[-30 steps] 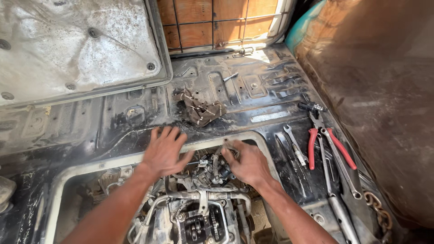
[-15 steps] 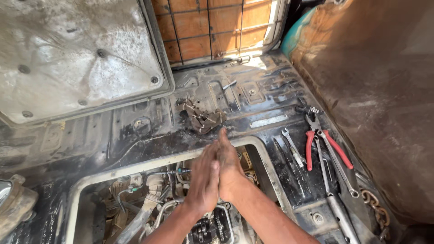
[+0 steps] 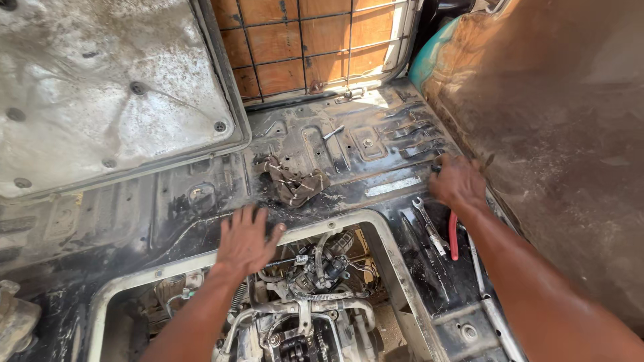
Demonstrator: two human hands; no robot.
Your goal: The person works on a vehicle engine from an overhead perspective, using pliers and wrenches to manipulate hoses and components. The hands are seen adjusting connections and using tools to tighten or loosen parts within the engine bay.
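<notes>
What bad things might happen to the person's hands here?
The left hand leans flat on the dirty metal floor, right at the rim of the open hole. It might slip onto the engine parts below, which look hard and sharp.

The right hand reaches among the loose tools by the red-handled pliers and a wrench. It could get pinched, or knock one toward the hole.

Both forearms come into the head view bare, with no sleeve, cuff or glove on either. The left hand [image 3: 245,236] and the right hand [image 3: 459,184] wear no ring, watch or band that shows. Dark greasy smudges mark the knuckles and fingers (heaviest on the right hand), and the nails are short. Nothing else of the person's clothing shows.
</notes>
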